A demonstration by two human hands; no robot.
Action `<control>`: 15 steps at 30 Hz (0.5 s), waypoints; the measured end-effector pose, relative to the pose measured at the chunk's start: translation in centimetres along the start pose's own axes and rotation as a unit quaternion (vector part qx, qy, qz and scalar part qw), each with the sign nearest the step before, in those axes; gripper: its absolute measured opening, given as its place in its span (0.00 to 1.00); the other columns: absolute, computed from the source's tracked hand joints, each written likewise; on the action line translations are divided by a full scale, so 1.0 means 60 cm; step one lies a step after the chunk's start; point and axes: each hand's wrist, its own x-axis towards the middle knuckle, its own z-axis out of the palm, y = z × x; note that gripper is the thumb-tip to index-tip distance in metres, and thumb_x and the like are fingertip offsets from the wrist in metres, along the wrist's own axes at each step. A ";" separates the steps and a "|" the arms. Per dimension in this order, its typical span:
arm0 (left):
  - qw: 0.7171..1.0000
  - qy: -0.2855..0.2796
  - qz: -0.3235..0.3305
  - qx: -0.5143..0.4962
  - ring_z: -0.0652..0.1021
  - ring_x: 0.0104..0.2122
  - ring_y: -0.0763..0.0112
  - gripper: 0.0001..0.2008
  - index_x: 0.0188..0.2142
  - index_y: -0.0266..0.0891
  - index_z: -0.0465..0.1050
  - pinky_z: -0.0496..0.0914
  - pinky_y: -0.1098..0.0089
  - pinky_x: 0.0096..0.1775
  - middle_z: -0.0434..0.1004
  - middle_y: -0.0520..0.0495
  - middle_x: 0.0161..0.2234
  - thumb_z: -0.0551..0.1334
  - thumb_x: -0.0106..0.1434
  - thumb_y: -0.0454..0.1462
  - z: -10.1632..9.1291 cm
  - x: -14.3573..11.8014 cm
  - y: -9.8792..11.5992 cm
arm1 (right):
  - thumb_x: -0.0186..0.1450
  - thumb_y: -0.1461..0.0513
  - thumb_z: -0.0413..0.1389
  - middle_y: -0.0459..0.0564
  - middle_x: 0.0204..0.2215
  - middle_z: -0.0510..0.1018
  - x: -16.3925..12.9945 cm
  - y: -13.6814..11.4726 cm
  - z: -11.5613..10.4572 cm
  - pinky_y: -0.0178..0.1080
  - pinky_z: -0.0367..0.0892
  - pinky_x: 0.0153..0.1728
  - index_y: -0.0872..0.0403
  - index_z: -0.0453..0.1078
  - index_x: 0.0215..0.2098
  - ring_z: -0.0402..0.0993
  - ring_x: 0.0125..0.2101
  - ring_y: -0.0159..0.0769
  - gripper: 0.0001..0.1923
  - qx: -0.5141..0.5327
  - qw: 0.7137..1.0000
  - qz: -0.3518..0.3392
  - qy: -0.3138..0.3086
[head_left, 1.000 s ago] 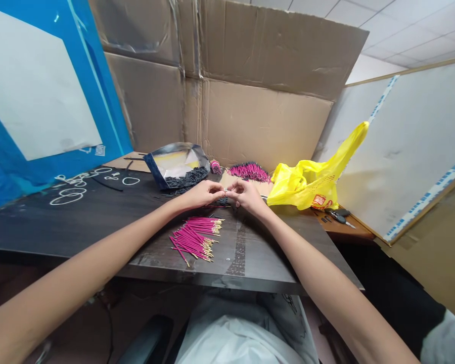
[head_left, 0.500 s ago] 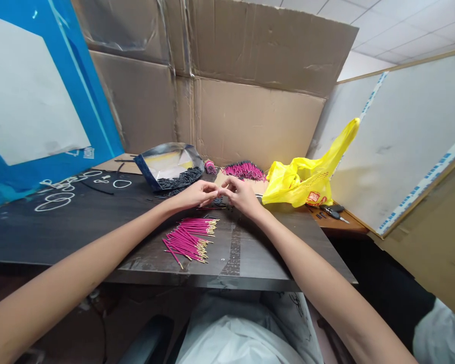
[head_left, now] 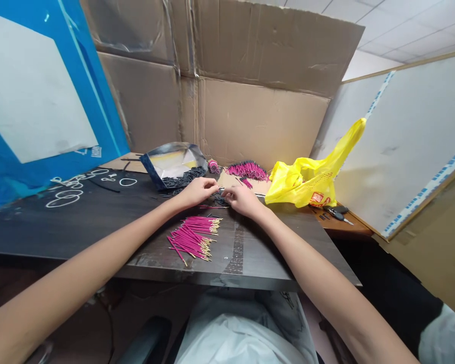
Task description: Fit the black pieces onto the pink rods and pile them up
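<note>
Head view: the left hand (head_left: pixel 201 192) is pinching a tiny piece (head_left: pixel 221 188) too small to identify, the half-curled right hand (head_left: pixel 244 200) is hovering beside it, its grip impossible to tell, and pink rods (head_left: pixel 191 240) are lying on the desk's (head_left: pixel 76 220) near side, presumably for easy reach.

Cardboard wall (head_left: pixel 265 121) (creased), car key (head_left: pixel 338 215)

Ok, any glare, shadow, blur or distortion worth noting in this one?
Head view: wide-angle distortion seems to stretch the bare forearms toward the lower corners; a small bright glint shows on the glossy blue sheet; the space under the dark wood-grain desk is dim; detail between the bare left hand and bare right hand is too small to read.
</note>
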 end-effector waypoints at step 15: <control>0.999 -0.024 0.019 0.040 0.63 0.25 0.73 0.17 0.24 0.37 0.68 0.53 0.70 0.29 0.61 0.54 0.21 0.56 0.63 0.46 0.009 0.000 -0.005 | 0.64 0.66 0.57 0.53 0.38 0.82 0.006 -0.003 0.009 0.37 0.62 0.38 0.52 0.75 0.37 0.74 0.40 0.41 0.06 -0.050 0.997 0.046 -0.031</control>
